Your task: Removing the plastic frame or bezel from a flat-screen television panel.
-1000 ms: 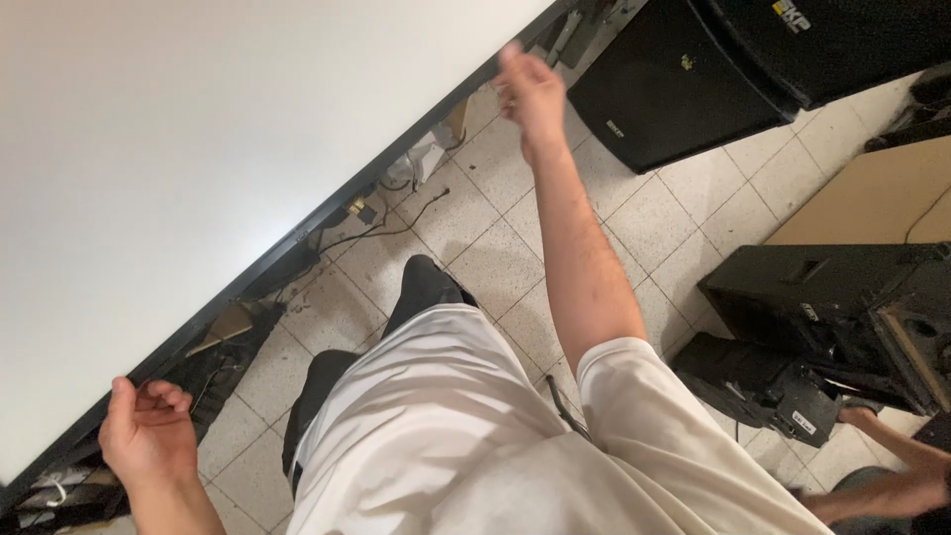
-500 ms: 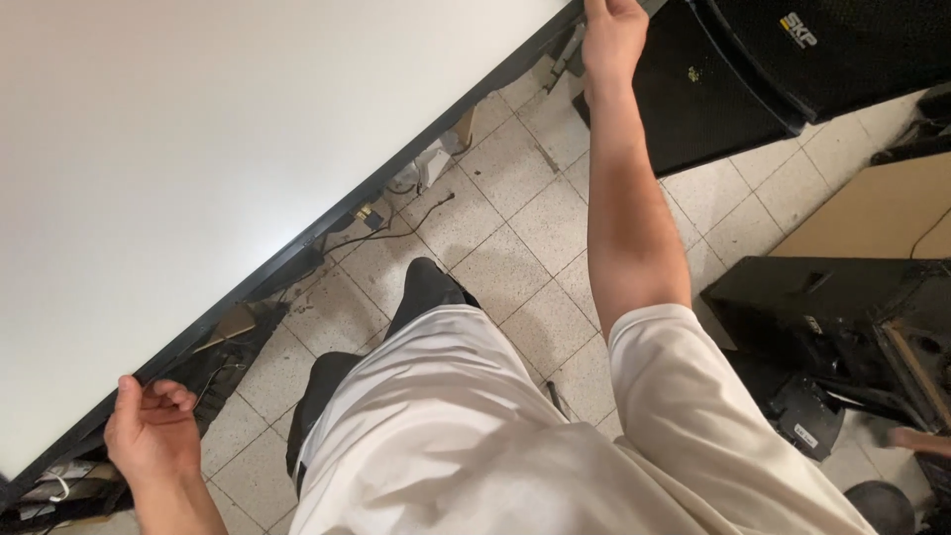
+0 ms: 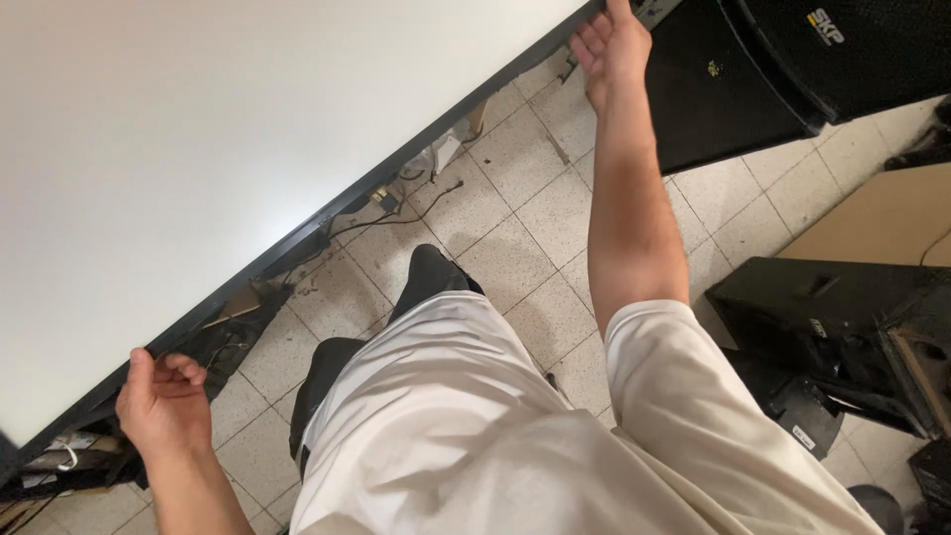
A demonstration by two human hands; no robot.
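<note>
I'm looking straight down over a white shirt (image 3: 466, 416). Big white panel (image 3: 228, 129) with a dark frame edge (image 3: 396, 168) fills the upper left, running diagonally from bottom left to top right. My left hand (image 3: 158, 401) is at the lower end, thumb up against the frame edge, fingers curled loosely under it; can't tell if they actually clamp it. My right hand (image 3: 612, 45), arm fully stretched, is at the upper end, fingers hooked over the edge, gripping it. Below: tiled floor (image 3: 535, 238), loose cables (image 3: 401, 203) under the panel, a black speaker cabinet (image 3: 733, 89) just beside my right hand, another black box (image 3: 832, 307) at right.
</note>
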